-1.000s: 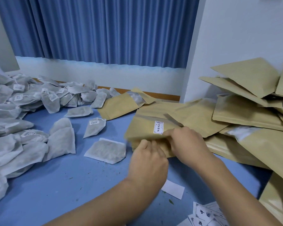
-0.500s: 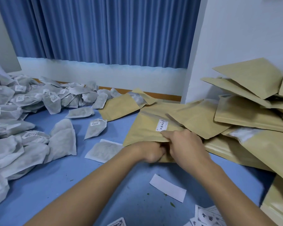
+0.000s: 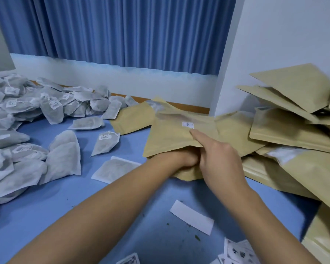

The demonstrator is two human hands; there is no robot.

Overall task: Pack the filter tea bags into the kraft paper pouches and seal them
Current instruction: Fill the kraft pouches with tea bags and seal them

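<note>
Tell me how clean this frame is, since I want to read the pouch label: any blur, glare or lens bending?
Head view: light is soft and even, with no glare. The label on the held pouch is too small and soft to read. Wide-angle bending tilts the curtain folds. The pouch pile smears at the right edge.

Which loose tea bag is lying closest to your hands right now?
The flat rectangular tea bag, alone on the blue table just left of the left forearm. The tagged triangular one lies farther back, and the remaining bags sit farther left in the heap.
</note>
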